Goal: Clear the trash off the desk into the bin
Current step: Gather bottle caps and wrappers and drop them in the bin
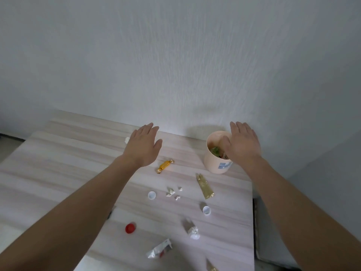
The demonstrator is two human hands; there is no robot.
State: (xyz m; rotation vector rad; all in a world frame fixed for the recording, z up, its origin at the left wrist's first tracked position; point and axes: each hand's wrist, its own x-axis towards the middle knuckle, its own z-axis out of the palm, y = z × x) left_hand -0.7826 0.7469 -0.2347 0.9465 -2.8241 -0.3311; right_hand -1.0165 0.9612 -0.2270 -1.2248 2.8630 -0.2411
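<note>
Both hands are held out flat, fingers spread, nothing gripped. The right hand is raised over the pink bin, which stands near the desk's far right corner against the grey wall. The left hand hovers beyond a gold candy wrapper. Nearer than both hands, scattered trash is seen: paper scraps, white caps, a red cap, a foil wrapper.
</note>
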